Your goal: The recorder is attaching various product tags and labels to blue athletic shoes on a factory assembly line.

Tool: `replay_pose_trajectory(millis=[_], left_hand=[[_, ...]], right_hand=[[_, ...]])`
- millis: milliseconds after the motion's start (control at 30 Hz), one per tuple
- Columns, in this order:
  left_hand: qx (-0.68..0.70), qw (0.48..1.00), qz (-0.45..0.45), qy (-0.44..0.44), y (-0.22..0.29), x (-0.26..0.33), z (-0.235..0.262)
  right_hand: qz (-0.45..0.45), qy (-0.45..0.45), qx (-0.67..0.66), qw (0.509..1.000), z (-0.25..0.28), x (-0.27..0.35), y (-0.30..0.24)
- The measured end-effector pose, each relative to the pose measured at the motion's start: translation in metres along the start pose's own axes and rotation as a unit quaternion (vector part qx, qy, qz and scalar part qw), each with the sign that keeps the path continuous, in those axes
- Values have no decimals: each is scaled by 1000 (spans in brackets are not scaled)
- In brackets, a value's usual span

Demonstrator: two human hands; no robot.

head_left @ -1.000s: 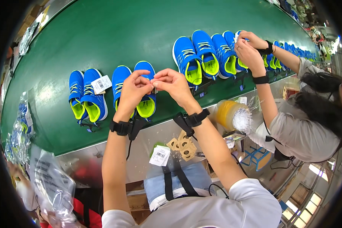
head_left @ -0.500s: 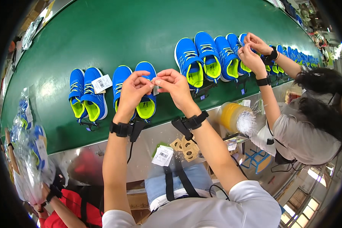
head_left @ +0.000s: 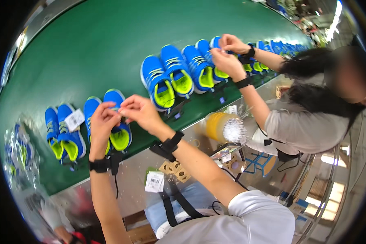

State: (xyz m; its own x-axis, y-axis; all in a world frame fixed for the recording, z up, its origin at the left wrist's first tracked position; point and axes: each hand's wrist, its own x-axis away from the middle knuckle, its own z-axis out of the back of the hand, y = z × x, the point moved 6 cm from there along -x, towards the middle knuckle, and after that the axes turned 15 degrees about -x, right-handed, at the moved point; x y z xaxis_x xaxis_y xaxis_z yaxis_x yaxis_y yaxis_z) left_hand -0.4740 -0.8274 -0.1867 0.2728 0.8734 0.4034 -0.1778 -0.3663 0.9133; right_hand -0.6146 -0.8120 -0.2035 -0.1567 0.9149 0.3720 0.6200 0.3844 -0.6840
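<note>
My left hand [head_left: 103, 125] and my right hand [head_left: 140, 113] meet above a pair of blue sneakers with lime-green linings. Thumbs and fingers of both are pinched together, almost touching. Whatever lies between the fingertips is too small to make out. Under my hands, the right sneaker [head_left: 121, 138] of the pair is partly covered, and so is the left sneaker [head_left: 93, 104]. To the left stands another pair of blue sneakers [head_left: 72, 145] with a white tag [head_left: 74, 119] on it. More blue sneakers [head_left: 155, 77] are lined up to the right.
The sneakers rest on a green work surface [head_left: 89, 49]. White tags [head_left: 154, 181] and brown cards [head_left: 175, 170] lie before me. A yellow container [head_left: 216, 127] holds thin white strands [head_left: 234, 131]. At right, a co-worker's hands [head_left: 230, 59] hover over sneakers. Plastic-bagged sneakers [head_left: 23, 152] are at left.
The view has swung right, so the sneakers and tags appear further left and the near pairs lower. My hands remain pinched together over the same pair. The co-worker's hands stay over the sneakers.
</note>
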Motion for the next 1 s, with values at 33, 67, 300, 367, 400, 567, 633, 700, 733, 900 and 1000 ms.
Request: replay_pose_trajectory(millis=[33,67,300,367,400,567,633,700,733,900,1000], left_hand=[[-1,1000,3,4,-1,2,1],[2,1000,4,7,-2,1,1],[17,1000,-3,8,2,4,1],[22,1000,13,6,4,3,-4],[23,1000,11,3,1,3,-3],[19,999,-3,27,-3,7,3],[5,999,-15,38,-5,9,2],[2,998,-21,56,0,8,-2],[-26,997,-18,69,-2,8,-5],[-351,893,-229,161,45,28,-47],[-352,901,-249,46,32,20,-105]], right_hand=[[-8,2,-6,1000,0,1,3],[0,3,-8,1000,-2,1,0],[-8,-10,4,1000,-2,1,1],[-9,-9,39,999,1,2,-5],[-7,-4,28,1000,-2,1,-3],[60,5,85,995,-6,-1,-4],[83,-10,155,984,-11,-1,-7],[64,-2,154,986,-8,-1,-11],[57,-2,160,986,-5,3,-14],[244,109,578,771,10,59,-100],[111,122,758,631,46,69,-116]])
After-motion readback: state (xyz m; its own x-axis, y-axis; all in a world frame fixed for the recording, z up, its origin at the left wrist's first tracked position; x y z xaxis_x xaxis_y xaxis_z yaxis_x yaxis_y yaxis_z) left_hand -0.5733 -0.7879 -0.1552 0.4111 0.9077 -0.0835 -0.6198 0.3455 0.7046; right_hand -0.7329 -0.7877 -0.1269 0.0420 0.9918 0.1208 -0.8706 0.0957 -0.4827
